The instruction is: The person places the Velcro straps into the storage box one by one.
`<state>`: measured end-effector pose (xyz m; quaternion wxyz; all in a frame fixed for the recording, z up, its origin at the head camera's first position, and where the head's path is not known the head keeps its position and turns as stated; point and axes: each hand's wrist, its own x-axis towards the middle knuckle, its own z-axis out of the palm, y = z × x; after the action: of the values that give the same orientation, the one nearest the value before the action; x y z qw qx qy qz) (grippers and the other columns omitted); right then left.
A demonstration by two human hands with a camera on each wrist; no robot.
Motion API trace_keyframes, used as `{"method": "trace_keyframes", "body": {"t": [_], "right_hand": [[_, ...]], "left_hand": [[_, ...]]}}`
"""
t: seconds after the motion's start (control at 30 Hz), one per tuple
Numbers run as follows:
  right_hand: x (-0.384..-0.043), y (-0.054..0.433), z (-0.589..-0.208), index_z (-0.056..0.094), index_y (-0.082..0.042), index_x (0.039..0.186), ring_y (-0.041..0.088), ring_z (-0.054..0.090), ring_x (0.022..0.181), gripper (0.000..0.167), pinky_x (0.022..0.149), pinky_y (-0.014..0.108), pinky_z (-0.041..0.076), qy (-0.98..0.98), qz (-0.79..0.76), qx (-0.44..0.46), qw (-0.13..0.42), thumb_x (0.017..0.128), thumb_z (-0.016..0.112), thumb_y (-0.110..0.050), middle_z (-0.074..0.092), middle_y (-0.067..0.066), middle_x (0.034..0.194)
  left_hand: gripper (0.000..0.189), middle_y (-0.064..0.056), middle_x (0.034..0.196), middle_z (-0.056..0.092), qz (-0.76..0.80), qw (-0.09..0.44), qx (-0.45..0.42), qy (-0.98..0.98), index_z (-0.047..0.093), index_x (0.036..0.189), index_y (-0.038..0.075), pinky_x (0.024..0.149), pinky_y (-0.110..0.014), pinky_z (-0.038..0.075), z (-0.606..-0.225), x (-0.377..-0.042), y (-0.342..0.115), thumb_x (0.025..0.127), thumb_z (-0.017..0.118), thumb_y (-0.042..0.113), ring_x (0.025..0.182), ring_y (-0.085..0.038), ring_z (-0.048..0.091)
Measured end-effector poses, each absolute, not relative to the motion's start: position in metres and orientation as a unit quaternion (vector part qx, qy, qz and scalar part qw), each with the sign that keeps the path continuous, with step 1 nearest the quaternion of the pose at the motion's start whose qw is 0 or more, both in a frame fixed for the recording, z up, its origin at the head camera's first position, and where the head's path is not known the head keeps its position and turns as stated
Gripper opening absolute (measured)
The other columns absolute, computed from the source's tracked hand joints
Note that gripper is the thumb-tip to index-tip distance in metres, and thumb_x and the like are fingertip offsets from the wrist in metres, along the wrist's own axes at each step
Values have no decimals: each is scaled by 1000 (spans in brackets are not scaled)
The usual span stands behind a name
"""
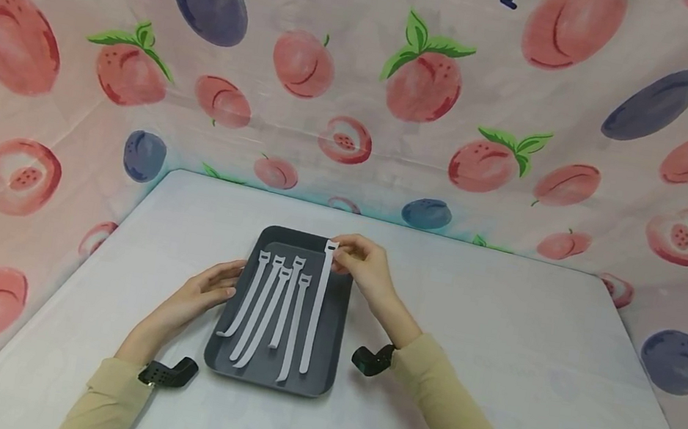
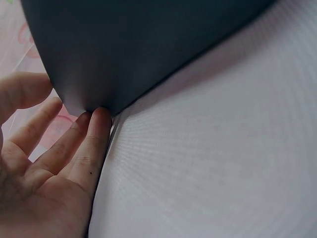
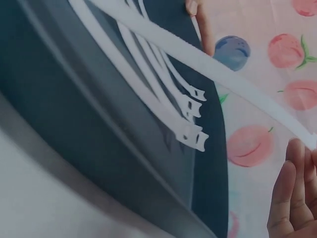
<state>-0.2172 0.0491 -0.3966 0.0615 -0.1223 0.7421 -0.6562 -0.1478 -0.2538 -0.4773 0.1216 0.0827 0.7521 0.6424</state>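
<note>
A dark grey tray (image 1: 319, 383) lies on the white table, holding several white hook-and-loop cable ties (image 1: 263, 314) side by side with their slotted heads at the far end. My right hand (image 1: 372, 272) pinches one longer cable tie (image 1: 316, 314) by its head near the tray's far right corner. In the right wrist view this held tie (image 3: 198, 64) stretches above the others, its tail out of frame. My left hand (image 1: 191, 299) touches the tray's left side with nearly straight fingers. The left wrist view shows its fingertips (image 2: 100, 121) against the dark tray wall (image 2: 124, 54).
The white table (image 1: 496, 356) extends around the tray. Behind and at the sides hangs a pink fruit-print cloth (image 1: 359, 24). Black wrist devices (image 1: 168, 371) sit on both wrists, just past the beige sleeves (image 1: 113, 395).
</note>
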Motion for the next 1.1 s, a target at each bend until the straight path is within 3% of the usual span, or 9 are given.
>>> {"method": "trace_keyframes", "body": {"t": [0.47, 0.73, 0.97, 1.1], "right_hand": [[-224, 45, -409, 65, 4, 112, 7, 63, 62, 23, 63, 24, 55, 762, -638, -80, 82, 90, 60, -1, 68, 6, 80], [-230, 41, -413, 67, 2, 111, 8, 63, 61, 22, 64, 27, 56, 778, -617, -64, 95, 89, 61, -1, 67, 3, 77], [-233, 41, -416, 67, 5, 107, 11, 66, 62, 19, 64, 27, 57, 797, -593, -67, 95, 90, 61, 0, 70, 21, 88], [-232, 43, -416, 68, 4, 104, 14, 69, 66, 17, 65, 29, 58, 805, -581, -78, 92, 91, 60, -1, 71, 22, 90]], "left_hand": [[57, -19, 152, 36, 646, 120, 86, 749, 33, 150, 15, 95, -11, 44, -477, -148, -254, 97, 56, 19, 141, -36, 32], [58, -18, 153, 36, 640, 124, 78, 754, 33, 150, 16, 95, -10, 44, -477, -148, -254, 97, 57, 21, 142, -36, 32], [58, -18, 153, 36, 646, 125, 80, 749, 33, 150, 16, 96, -11, 44, -478, -148, -253, 97, 56, 20, 142, -35, 32], [57, -17, 153, 36, 643, 124, 79, 751, 33, 150, 17, 95, -11, 44, -478, -148, -254, 97, 56, 21, 142, -35, 32]]}}
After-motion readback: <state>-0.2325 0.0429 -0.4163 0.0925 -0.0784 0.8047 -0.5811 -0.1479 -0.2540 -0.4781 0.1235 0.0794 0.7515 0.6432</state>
